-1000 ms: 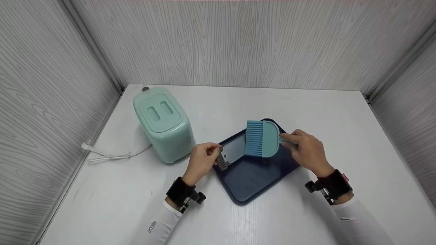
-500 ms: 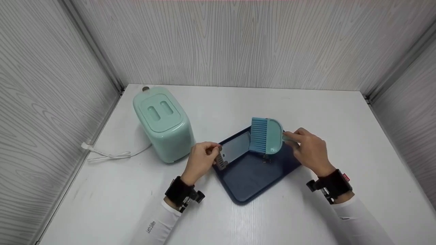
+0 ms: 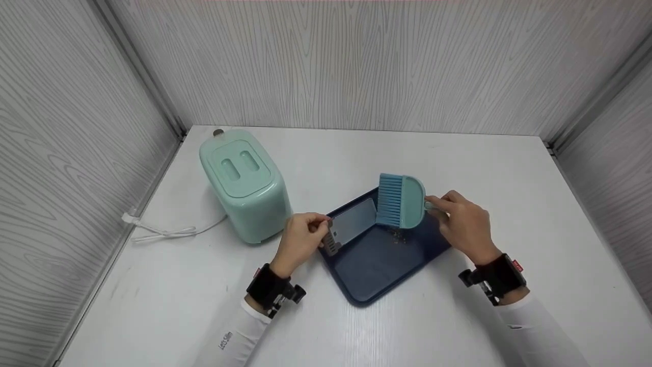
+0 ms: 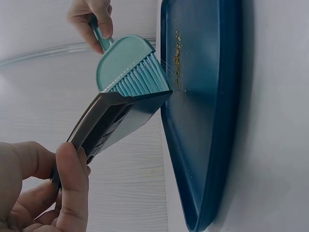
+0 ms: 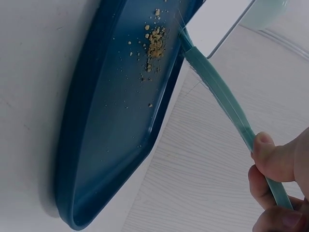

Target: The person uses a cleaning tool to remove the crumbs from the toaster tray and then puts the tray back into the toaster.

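Note:
My left hand (image 3: 301,239) pinches the grey slotted end of a flat metal crumb tray (image 3: 354,221), tilted over a dark blue tray (image 3: 369,275). In the right hand (image 3: 467,227) is the handle of a light teal brush (image 3: 412,203), gripped between thumb and fingers. The brush's blue bristles (image 4: 140,77) meet the low far end of the crumb tray, right at the blue tray's surface. Below them, a small heap of yellowish-brown crumbs (image 5: 155,43) lies scattered in the blue tray.
A mint green toaster (image 3: 239,171) with a lid on top stands to the left, close to my left hand. Its white cord (image 3: 168,233) lies bundled on the white table (image 3: 153,300). Pale wood-grain panels (image 3: 326,61) enclose the back and sides.
The brush has shifted right and slightly away along the crumb tray, uncovering more of its metal face. Crumbs now show on the blue tray below the bristles. My left hand has barely moved.

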`<action>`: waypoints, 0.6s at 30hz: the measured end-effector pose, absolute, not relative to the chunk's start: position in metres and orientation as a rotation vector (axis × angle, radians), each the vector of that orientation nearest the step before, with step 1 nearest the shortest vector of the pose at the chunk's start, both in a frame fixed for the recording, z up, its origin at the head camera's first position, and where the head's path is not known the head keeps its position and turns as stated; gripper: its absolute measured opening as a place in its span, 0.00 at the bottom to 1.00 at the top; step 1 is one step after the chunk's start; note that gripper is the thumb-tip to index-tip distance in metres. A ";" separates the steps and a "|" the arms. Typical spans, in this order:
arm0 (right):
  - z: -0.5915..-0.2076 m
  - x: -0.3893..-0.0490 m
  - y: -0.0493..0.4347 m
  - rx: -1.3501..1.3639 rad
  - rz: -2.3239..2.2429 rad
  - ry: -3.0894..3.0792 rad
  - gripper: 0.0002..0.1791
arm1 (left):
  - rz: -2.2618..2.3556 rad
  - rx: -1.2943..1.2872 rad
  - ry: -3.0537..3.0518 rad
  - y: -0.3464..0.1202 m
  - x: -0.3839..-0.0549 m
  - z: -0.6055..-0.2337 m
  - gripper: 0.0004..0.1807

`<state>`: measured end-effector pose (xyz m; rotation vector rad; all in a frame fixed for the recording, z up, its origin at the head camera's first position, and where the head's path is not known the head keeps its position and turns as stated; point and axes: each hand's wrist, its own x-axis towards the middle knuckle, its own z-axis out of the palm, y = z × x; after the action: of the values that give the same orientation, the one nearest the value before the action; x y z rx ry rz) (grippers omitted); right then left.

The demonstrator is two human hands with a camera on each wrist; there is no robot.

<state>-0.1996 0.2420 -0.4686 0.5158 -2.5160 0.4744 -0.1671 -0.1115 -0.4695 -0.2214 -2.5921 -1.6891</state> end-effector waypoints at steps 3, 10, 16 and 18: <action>-0.469 -0.200 0.242 0.507 0.477 -2.510 0.17 | -1.691 -0.218 -2.596 -0.111 -0.167 -0.468 0.10; -0.467 -0.200 0.243 0.479 0.522 -2.513 0.17 | -1.686 -0.227 -2.587 -0.111 -0.166 -0.467 0.10; -0.466 -0.201 0.247 0.439 0.550 -2.496 0.17 | -1.696 -0.187 -2.597 -0.112 -0.167 -0.465 0.10; -0.465 -0.202 0.248 0.430 0.562 -2.488 0.17 | -1.703 -0.168 -2.600 -0.112 -0.167 -0.465 0.10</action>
<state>-0.2016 0.2484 -0.4650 0.4297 -2.4876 0.5623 -0.1666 -0.1124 -0.4646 -0.1675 -2.6001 -1.7034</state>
